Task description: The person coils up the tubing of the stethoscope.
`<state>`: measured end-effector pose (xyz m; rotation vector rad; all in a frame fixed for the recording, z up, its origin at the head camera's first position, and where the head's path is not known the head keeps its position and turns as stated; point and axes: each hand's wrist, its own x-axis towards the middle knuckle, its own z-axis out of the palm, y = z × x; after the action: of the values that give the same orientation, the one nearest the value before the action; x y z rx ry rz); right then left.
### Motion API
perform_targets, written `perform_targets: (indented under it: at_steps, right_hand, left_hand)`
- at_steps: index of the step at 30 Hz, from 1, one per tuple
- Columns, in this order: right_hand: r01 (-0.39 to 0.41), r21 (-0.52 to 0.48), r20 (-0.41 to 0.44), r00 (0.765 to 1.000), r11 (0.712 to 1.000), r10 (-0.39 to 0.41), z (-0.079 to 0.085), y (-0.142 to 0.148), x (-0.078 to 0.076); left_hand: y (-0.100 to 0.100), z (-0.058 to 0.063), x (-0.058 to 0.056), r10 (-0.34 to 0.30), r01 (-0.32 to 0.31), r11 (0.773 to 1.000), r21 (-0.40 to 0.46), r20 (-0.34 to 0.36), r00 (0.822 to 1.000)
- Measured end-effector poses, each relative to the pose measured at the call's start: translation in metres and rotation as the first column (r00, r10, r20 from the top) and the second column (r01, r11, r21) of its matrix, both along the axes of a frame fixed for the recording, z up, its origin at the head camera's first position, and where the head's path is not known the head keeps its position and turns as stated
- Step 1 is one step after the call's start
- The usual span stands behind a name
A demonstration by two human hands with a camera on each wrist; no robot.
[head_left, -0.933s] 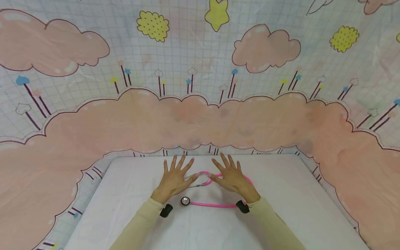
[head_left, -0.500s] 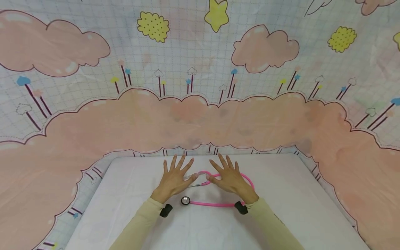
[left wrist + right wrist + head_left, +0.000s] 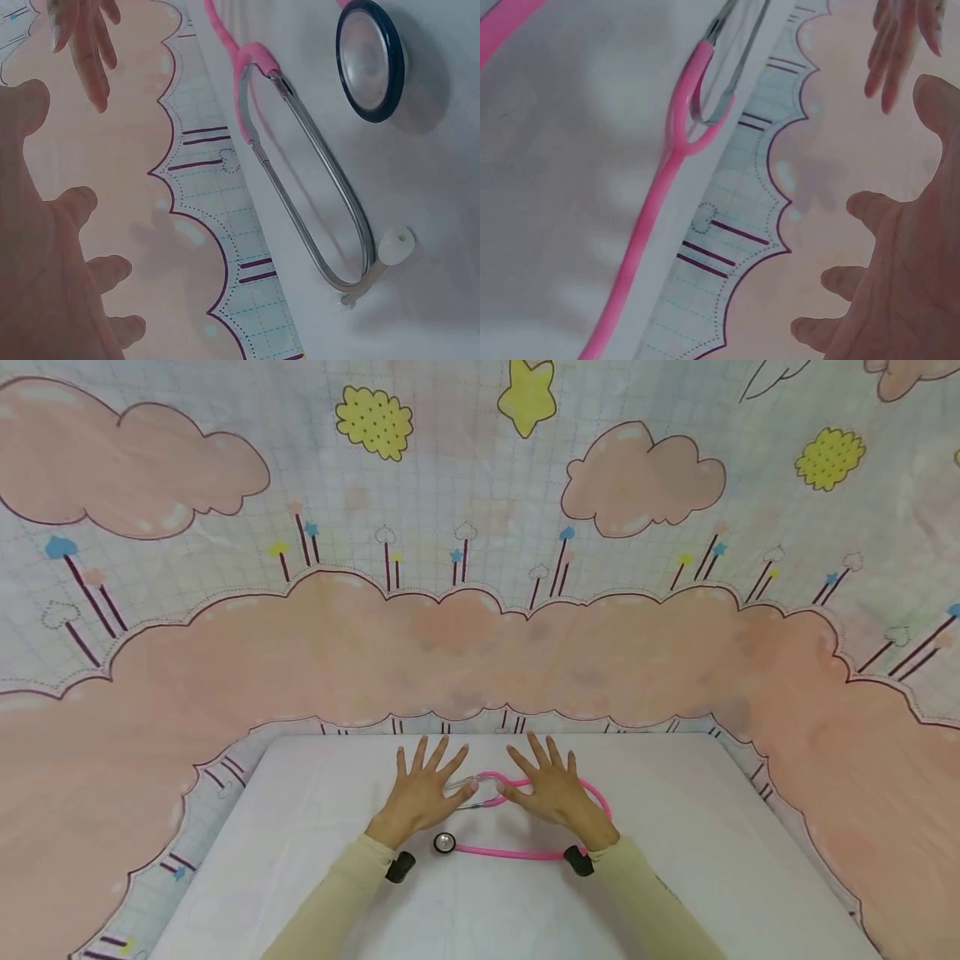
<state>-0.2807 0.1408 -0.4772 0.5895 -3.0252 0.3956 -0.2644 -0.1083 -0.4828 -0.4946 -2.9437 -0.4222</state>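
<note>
A pink stethoscope [image 3: 510, 854] lies on the white table in a loose loop. Its round chest piece [image 3: 370, 61] has a dark rim, and the metal ear tubes [image 3: 330, 154] end in a pale ear tip [image 3: 396, 246]. Over the ear-tube end, my left hand [image 3: 422, 793] is held with its fingers spread and nothing in it. My right hand [image 3: 557, 789] is spread the same way over the pink tubing [image 3: 641, 232], also holding nothing. In the head view the hands hide parts of the stethoscope, and both thumbs point inward toward each other.
The white table [image 3: 300, 827] reaches back to a printed cloth backdrop [image 3: 480, 647] with clouds and stars, which also runs along both sides. A black wrist camera [image 3: 401, 867] sits at the left wrist and another black camera [image 3: 578, 861] at the right.
Both hands stay spread above the stethoscope, with the right hand shifted very slightly left. The head view has tilted a little. The stethoscope lies as before.
</note>
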Motion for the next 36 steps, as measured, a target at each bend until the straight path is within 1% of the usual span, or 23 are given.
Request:
perform_targets:
  at_steps: [6, 9, 15, 20, 25, 32, 36]
  right_hand:
    - [0.022, 0.002, 0.028, 0.999, 1.0, -0.022, -0.003, 0.007, -0.002]
    - [0.032, -0.003, 0.035, 0.999, 0.999, -0.032, -0.007, 0.009, -0.001]
    - [0.042, -0.015, 0.031, 0.999, 0.999, -0.042, -0.011, 0.011, -0.003]
    - [0.054, -0.005, 0.05, 0.997, 0.999, -0.053, -0.014, 0.011, -0.005]
    - [0.061, 0.006, 0.061, 0.996, 0.998, -0.061, -0.019, 0.012, -0.01]
    - [0.058, 0.015, 0.093, 0.994, 0.998, -0.059, -0.022, 0.014, -0.015]
    - [0.067, 0.016, 0.096, 0.993, 0.998, -0.068, -0.025, 0.015, -0.017]
  left_hand:
    - [0.004, -0.002, -0.003, -0.014, 0.014, 1.0, 0.01, -0.002, 1.0]
    - [0.004, -0.007, -0.004, -0.022, 0.022, 1.0, 0.018, 0.006, 1.0]
    - [0.003, -0.012, -0.007, -0.013, 0.013, 1.0, 0.009, 0.01, 1.0]
    - [0.001, -0.015, -0.009, -0.013, 0.013, 1.0, 0.007, 0.029, 0.999]
    - [-0.001, -0.019, -0.012, -0.028, 0.027, 1.0, 0.014, 0.06, 0.998]
    - [-0.004, -0.027, -0.016, -0.057, 0.053, 0.997, 0.065, 0.074, 0.996]
    - [-0.005, -0.031, -0.02, -0.061, 0.052, 0.994, 0.094, 0.091, 0.994]
